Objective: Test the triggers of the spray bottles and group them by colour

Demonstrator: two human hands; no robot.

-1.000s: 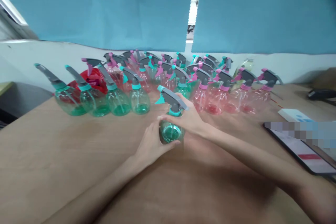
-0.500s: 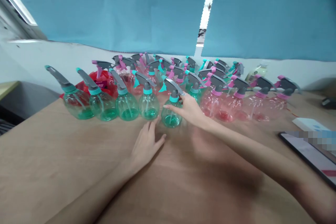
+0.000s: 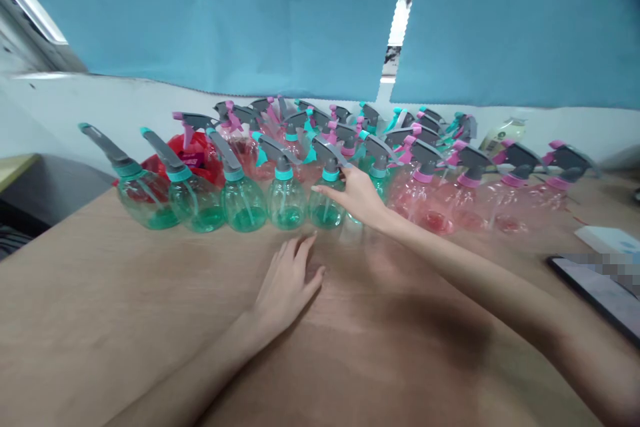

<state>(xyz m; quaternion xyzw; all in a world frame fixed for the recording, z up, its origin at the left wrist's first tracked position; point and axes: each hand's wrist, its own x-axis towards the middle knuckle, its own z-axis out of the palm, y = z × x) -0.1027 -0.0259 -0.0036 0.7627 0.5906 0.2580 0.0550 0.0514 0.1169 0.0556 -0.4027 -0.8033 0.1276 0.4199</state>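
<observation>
My right hand [image 3: 359, 197] holds a green spray bottle [image 3: 327, 213] at its upper body, thumb across the front and other fingers partly hidden behind the neck. This bottle stands upright on the table, with a turquoise collar and grey trigger head. To its left is a row of similar green spray bottles, the closest one [image 3: 287, 212] a small gap away. My left hand [image 3: 285, 283] rests open on the table in front of the row, fingers spread and holding nothing. Right of my right hand stand several pink spray bottles [image 3: 434, 213] with pink collars.
More spray bottles crowd behind the front row, beside a red plastic bag [image 3: 197, 153]. A pale bottle [image 3: 503, 133] stands at the back right. On the right lie a dark-edged tablet-like object [image 3: 590, 293] and a white box [image 3: 603, 240]. A blue covering [image 3: 250, 27] hangs behind the table.
The held green bottle has moved back, level with the bottles to its left, and my right hand moved along with it. My left hand sits slightly farther from the row.
</observation>
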